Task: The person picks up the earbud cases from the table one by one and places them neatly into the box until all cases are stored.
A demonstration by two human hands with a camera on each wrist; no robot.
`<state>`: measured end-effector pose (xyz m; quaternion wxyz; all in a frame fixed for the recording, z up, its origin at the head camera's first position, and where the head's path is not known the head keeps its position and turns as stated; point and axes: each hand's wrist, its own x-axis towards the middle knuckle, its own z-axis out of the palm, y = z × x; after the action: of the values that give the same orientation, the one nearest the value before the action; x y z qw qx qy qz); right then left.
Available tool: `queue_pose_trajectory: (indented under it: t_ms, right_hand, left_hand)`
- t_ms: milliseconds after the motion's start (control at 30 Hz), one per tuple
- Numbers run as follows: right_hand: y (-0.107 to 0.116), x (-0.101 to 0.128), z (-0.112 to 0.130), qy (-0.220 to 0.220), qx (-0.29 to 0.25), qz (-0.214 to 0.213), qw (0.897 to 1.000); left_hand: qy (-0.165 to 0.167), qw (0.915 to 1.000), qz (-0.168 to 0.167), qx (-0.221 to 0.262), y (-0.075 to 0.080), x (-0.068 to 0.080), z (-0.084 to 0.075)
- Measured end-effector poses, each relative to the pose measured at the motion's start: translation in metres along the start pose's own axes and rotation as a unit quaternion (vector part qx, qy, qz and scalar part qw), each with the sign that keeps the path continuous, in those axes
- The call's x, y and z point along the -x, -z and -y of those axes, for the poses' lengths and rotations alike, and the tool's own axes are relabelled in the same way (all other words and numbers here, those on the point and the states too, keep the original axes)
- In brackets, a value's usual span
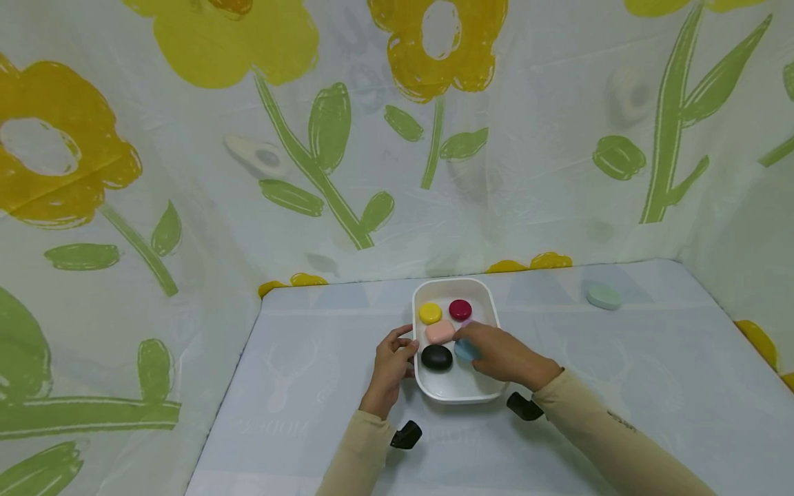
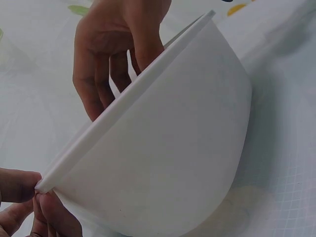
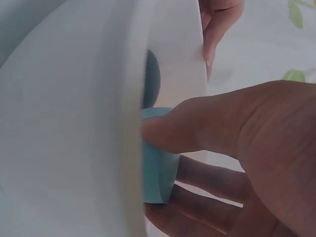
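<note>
A white basin [image 1: 484, 295] sits on the table and holds a yellow pebble [image 1: 430, 313], a dark red pebble [image 1: 460, 309], a pink pebble [image 1: 440, 332] and a black pebble [image 1: 437, 357]. My right hand [image 1: 466, 342] reaches into the basin and pinches a blue pebble [image 1: 464, 352], [image 3: 158, 163] between thumb and fingers, beside the black one [image 3: 152, 79]. My left hand [image 1: 407, 344] grips the basin's left rim; its fingertips [image 2: 29, 195] pinch the rim's edge against the outer wall [image 2: 173, 148].
A pale green pebble [image 1: 604, 297] lies alone on the table at the far right. Flower-print cloth walls [image 1: 347, 138] close in the table at the back and both sides. Black wrist mounts [image 1: 406, 435] sit near the front.
</note>
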<state>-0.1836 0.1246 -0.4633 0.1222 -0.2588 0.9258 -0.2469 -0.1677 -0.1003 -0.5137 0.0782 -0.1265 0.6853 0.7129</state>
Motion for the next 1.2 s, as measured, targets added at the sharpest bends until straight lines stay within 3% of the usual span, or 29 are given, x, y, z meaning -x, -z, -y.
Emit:
queue_pose_trajectory:
  t_ms: [233, 367, 467, 600, 800, 1000, 1200]
  right_hand:
    - [0.0, 0.002, -0.006, 0.04, 0.004, -0.01, 0.999]
    - [0.009, 0.011, -0.014, 0.057, -0.01, -0.062, 0.996]
    - [0.019, 0.019, -0.024, 0.027, -0.031, -0.117, 0.992]
    - [0.033, 0.031, -0.051, -0.035, -0.048, -0.195, 0.979]
    - [0.046, 0.053, -0.11, -0.083, -0.058, -0.301, 0.948]
    - [0.055, 0.066, -0.162, -0.154, -0.051, -0.303, 0.939]
    - [0.059, 0.069, -0.193, -0.166, -0.025, -0.293, 0.941]
  left_hand:
    - [0.001, 1.0, 0.002, 0.002, -0.002, 0.002, -0.003]
    - [0.003, 1.0, 0.005, 0.003, -0.003, 0.002, -0.004]
    - [0.001, 1.0, 0.005, 0.003, -0.004, 0.001, -0.005]
    - [0.003, 1.0, 0.001, 0.0, -0.004, 0.0, -0.006]
    - [0.003, 1.0, -0.001, 0.001, -0.003, 0.0, -0.005]
    - [0.007, 1.0, -0.004, 0.0, -0.002, 0.001, -0.004]
    - [0.006, 1.0, -0.005, -0.002, -0.002, 0.001, -0.003]
